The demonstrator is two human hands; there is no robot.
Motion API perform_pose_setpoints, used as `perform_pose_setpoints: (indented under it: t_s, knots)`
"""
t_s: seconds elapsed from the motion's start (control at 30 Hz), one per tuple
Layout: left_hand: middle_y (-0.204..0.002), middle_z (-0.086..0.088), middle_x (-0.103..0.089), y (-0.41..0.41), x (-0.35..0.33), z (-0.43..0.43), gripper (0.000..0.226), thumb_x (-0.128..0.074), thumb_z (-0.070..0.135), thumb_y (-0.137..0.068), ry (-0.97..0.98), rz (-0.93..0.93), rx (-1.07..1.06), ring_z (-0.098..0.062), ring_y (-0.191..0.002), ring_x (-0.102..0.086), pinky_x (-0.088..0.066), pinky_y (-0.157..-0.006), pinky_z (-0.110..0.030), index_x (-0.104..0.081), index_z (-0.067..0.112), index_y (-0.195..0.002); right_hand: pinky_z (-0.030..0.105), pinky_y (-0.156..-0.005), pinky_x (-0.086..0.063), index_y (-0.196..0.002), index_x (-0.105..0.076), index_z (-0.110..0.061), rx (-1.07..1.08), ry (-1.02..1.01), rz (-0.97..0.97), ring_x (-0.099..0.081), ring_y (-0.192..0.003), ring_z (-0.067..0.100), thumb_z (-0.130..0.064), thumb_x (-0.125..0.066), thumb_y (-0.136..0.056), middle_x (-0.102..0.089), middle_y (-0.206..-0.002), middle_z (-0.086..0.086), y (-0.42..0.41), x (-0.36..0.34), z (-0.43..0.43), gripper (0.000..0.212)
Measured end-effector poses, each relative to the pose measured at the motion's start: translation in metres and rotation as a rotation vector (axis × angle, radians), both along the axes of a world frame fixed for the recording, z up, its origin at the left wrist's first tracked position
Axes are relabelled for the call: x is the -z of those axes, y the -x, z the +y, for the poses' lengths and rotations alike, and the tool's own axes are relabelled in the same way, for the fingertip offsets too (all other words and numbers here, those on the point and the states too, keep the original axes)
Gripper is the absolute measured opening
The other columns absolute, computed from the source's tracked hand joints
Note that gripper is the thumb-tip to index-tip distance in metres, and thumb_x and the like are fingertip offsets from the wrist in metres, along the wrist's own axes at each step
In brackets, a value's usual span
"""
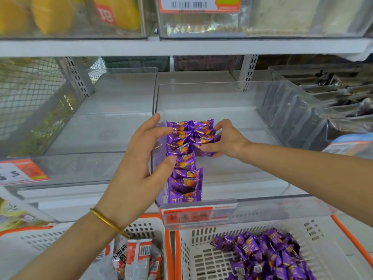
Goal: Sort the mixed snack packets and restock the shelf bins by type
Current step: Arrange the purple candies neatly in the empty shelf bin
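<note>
A person's two bare forearms and hands.
The left hand (139,158) has a thin, smooth gold bangle (109,222) sitting round its wrist. The right hand (226,142) and forearm are bare along their whole visible length.

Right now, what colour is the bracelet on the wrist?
Gold: the thin metal bangle, head view.

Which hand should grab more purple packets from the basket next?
Probably the right hand: the loose purple packets lie in the white basket on its side, while the left hand reaches in from over the other basket, gripping the packet row.
</note>
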State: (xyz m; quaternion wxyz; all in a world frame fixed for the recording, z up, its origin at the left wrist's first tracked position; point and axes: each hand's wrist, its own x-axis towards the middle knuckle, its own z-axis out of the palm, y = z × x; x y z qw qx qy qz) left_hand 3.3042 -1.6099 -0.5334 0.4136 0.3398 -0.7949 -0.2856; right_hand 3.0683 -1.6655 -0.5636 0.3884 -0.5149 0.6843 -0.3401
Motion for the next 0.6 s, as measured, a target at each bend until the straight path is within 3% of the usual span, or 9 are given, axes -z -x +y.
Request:
perform_pose_setpoints:
  t_s: [0.13,0.3,0.47,0.6]
  knots:
    - [-0.149,0.019,-0.023,0.000,0.001,0.000,0.045,-0.047,0.041,-0.080,-0.003,0.012,0.009,-0.001,-0.140,-0.022,-0.030,-0.110,-0.024,-0.045,0.036,-0.125,0.034,-0.065,-0.056,-0.106,-0.028,-0.014,-0.013,-0.030,0.011,-0.055,-0.073,0.016,-0.008,-0.079,-0.075,-0.052,-0.103,0.010,0.004,0.000,0.001,0.060]
    - [-0.150,0.016,-0.024,0.000,0.001,-0.001,0.044,-0.047,0.041,-0.080,-0.013,0.020,0.007,0.000,-0.140,-0.023,-0.031,-0.111,-0.026,-0.046,0.036,-0.123,0.035,-0.068,-0.055,-0.106,-0.026,-0.015,-0.044,-0.028,-0.002,-0.054,-0.087,0.021,-0.007,-0.079,-0.075,-0.049,-0.098,0.004,0.004,-0.002,0.004,0.061]
    - [-0.150,0.014,-0.025,0.000,0.001,-0.001,0.044,-0.047,0.041,-0.080,-0.007,0.015,-0.003,-0.001,-0.140,-0.022,-0.031,-0.113,-0.040,-0.047,0.034,-0.124,0.039,-0.075,-0.056,-0.109,-0.027,-0.016,-0.077,-0.024,-0.016,-0.056,-0.091,0.021,-0.006,-0.079,-0.074,-0.047,-0.099,0.001,0.007,-0.005,0.009,0.063]
    - [-0.149,0.018,-0.023,0.000,0.000,-0.001,0.043,-0.047,0.041,-0.080,-0.001,0.016,0.007,0.000,-0.140,-0.022,-0.031,-0.110,-0.025,-0.046,0.037,-0.123,0.028,-0.073,-0.054,-0.115,-0.027,-0.018,-0.137,-0.017,0.043,-0.058,-0.078,0.014,-0.007,-0.081,-0.071,-0.047,-0.101,0.000,0.010,-0.007,0.014,0.070]
